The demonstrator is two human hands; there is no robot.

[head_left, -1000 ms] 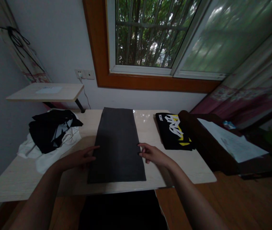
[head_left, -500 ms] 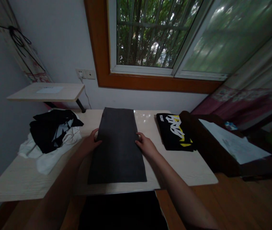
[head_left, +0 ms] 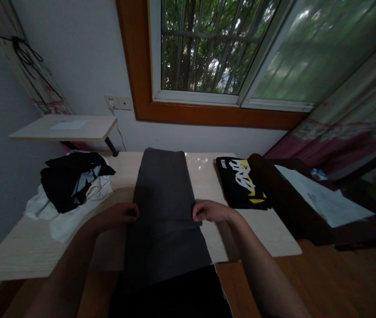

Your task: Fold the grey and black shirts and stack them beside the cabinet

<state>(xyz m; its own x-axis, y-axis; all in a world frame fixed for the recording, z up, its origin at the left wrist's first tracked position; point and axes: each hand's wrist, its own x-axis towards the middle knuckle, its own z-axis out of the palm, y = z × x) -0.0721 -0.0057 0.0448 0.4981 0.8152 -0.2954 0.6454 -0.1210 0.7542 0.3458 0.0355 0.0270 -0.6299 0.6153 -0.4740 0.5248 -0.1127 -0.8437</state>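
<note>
A dark grey folded garment [head_left: 164,190] lies lengthwise on the table, and what kind of garment it is cannot be made out. My left hand [head_left: 124,213] is closed at its left edge, with the fingertips pinched on the cloth. On the opposite edge, my right hand [head_left: 210,211] pinches the fabric in the same way. A crease runs across the cloth between the two hands. Below that crease, the near part slopes over the table's front edge towards my body.
A pale wooden table [head_left: 257,234] carries a folded black T-shirt [head_left: 241,183] with white and yellow print on the right. Rumpled black clothing [head_left: 62,181] lies over white cloth [head_left: 65,225] at left, beside a small raised shelf [head_left: 92,130]. Brown furniture [head_left: 294,198] adjoins the right side.
Both hands have moved towards me along the garment's edges and closed more tightly. Its near part now reaches past the table's front edge, and a cross crease has formed.
</note>
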